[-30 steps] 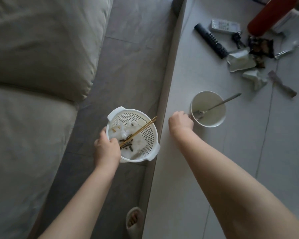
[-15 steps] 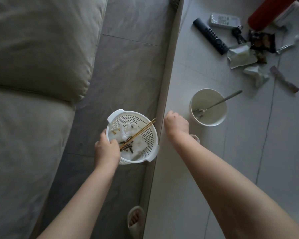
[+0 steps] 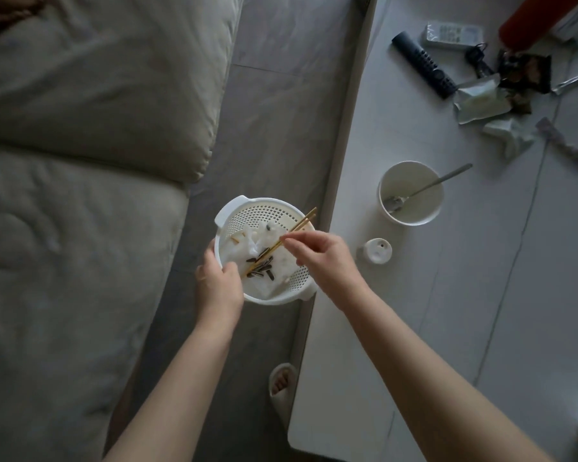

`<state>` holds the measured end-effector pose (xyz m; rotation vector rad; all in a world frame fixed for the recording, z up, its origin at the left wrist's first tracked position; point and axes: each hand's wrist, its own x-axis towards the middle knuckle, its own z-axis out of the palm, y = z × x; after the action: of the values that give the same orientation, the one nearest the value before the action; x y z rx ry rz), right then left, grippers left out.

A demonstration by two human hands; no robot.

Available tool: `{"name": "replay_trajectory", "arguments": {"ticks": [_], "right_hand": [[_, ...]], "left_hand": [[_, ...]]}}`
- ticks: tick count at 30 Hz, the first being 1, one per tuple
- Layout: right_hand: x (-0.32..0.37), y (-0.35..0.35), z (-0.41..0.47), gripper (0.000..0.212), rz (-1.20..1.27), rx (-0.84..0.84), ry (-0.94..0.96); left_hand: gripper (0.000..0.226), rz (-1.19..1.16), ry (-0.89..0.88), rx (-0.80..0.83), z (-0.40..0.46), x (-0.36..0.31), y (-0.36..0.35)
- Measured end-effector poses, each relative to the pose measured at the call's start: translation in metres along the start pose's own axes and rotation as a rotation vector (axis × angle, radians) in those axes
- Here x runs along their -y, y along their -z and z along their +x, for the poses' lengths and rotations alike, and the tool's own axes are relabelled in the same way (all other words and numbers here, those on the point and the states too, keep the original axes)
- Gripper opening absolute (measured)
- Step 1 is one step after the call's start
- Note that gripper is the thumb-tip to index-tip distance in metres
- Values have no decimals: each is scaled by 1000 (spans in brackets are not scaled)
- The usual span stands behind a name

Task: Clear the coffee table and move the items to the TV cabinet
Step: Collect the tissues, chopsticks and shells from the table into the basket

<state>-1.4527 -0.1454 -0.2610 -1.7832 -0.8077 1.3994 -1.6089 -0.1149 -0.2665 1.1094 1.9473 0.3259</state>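
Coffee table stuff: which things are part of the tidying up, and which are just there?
Part of the job:
colander in the left hand
right hand over it
bowl with spoon
small white lid
remotes
wrappers

Just there:
sofa
floor
slipper

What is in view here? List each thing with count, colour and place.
colander: 1, white, off the table edge, over the floor
chopsticks: pair, tan, in colander
bowl: 1, white, on table
spoon: 1, metal, in bowl
small lid: 1, white, beside bowl
remotes: 2, dark and white, far end of the table
wrappers: several, far end of the table
table: 1, white
sofa: 1, beige, left
left hand: grips colander rim
right hand: pinches chopsticks
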Motion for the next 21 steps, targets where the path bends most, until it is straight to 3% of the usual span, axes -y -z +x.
{"name": "replay_trajectory", "arguments": {"ticks": [2,4,8,21], "right_hand": [[4,0,-21,29,-441,2,192],[8,5,-43,30,-611,-25,290],[12,29,-90,14,-613,-98,336],[-37,141,-260,22,-805,46,361]], "left_hand": [[47,-37,-6,0,-21,-1,8],[45,-63,3,-3,-43,-2,12],[39,-84,39,24,-91,-3,15],[22,-176,214,151,-271,22,-43]]}}
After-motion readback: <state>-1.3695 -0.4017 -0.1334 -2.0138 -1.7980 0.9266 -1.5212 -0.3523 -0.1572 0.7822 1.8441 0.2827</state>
